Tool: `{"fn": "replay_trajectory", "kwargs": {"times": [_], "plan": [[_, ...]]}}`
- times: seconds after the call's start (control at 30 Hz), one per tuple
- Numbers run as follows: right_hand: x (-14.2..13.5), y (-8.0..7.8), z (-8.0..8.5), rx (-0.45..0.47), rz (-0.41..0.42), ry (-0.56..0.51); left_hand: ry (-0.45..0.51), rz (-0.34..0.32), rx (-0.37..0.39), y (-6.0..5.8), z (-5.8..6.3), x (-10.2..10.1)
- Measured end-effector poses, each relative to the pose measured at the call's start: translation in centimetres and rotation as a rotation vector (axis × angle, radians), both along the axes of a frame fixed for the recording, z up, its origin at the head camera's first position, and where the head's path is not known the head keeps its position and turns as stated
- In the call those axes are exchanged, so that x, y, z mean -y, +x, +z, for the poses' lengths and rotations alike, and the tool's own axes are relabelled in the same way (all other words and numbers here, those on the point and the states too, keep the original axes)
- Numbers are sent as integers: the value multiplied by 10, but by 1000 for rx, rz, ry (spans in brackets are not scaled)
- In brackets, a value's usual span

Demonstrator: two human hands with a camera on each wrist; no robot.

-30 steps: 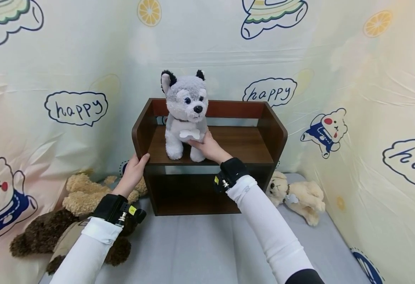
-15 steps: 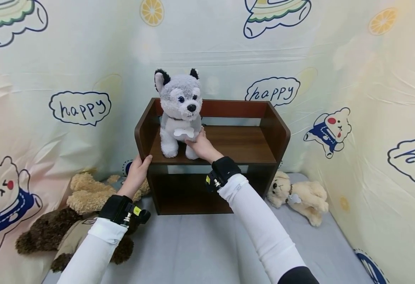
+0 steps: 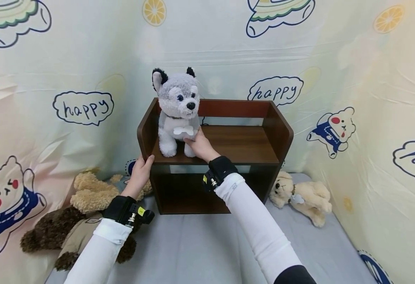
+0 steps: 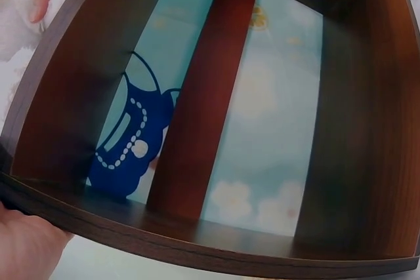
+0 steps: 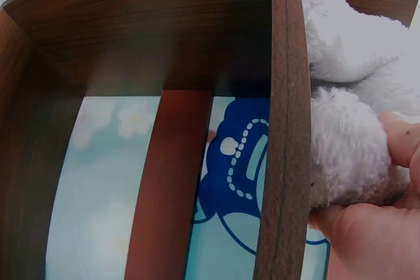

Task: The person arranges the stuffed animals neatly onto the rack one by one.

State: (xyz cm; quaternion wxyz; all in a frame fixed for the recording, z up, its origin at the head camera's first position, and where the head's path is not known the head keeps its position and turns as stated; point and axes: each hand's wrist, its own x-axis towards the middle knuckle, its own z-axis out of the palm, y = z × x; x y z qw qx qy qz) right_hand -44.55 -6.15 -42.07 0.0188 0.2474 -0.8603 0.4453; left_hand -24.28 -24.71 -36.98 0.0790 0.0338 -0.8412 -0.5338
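Observation:
A grey and white plush husky (image 3: 177, 98) with black-tipped ears sits upright near the left end of the brown wooden shelf's (image 3: 243, 144) upper board. My right hand (image 3: 201, 146) holds its front leg on the right side; the right wrist view shows fingers and thumb (image 5: 367, 227) around the white fur (image 5: 348, 149). My left hand (image 3: 139, 175) grips the shelf's left side panel, thumb at the front edge. In the left wrist view, part of that hand (image 4: 29, 247) shows outside the panel. The remaining left fingers are hidden.
A tan plush toy (image 3: 93, 193) and a dark brown one (image 3: 51, 228) lie left of the shelf. On the right lies a cream plush dog (image 3: 303, 195). Grey cloth (image 3: 193, 248) covers the surface, and a printed curtain (image 3: 211, 47) hangs behind.
The husky has slid left along the upper board with my right hand on it, closer to the left panel. My left hand has stayed at the shelf's side. The view has shifted slightly.

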Motion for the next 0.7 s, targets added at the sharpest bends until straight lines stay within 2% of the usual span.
{"fn": "replay_trajectory", "kwargs": {"times": [0.03,0.07,0.17,0.27,0.3,0.4,0.6,0.7], "plan": [[1,-4,-2,7,-6,2,-1,-2,2,0,0,0],[0,0,1,-1,-10,5,-3,-2,5,0,0,0],[-7,47,45,60,-34,41,-3,-4,12,0,1,-1],[-18,106,95,98,-42,70,7,-7,17,1,2,-1],[-21,121,108,106,-38,81,11,-9,17,1,2,-1],[-31,139,121,45,-31,113,14,-19,11,2,3,-1],[-48,150,130,-138,-55,231,12,-23,2,0,1,-1],[-55,153,135,-187,-24,284,5,-20,3,-1,0,-1]]}}
